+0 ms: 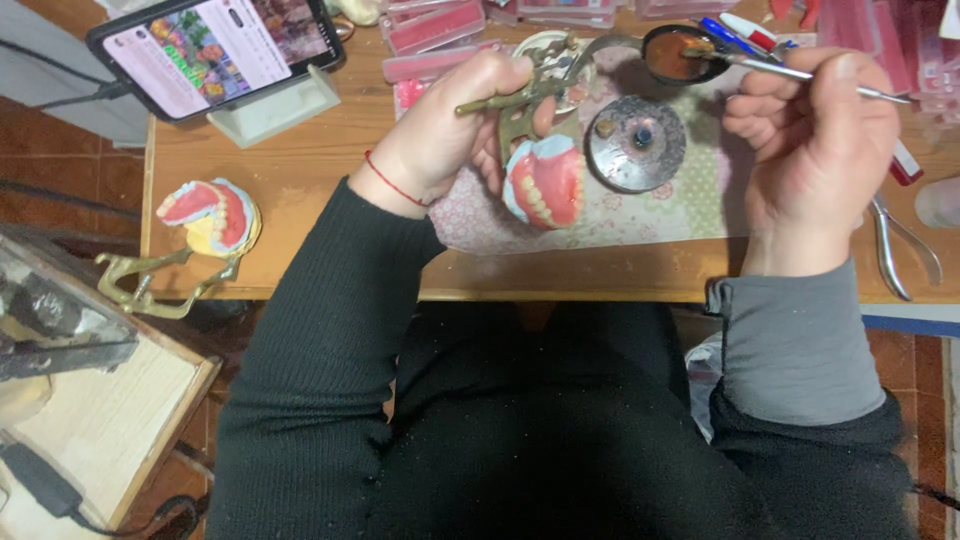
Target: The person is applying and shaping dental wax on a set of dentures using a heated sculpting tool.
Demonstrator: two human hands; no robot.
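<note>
Left hand (455,130) grips the brass articulator (520,100) above the mat (650,215); right hand (815,140) pinches a metal spatula (790,72) near the table edge (560,293)

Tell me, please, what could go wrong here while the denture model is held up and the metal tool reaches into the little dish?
The small burner sits right beside the left hand and denture model; a dip could singe either. The right hand holds the thin metal tool in the dark dish; drips might land on the patterned cloth.
</note>
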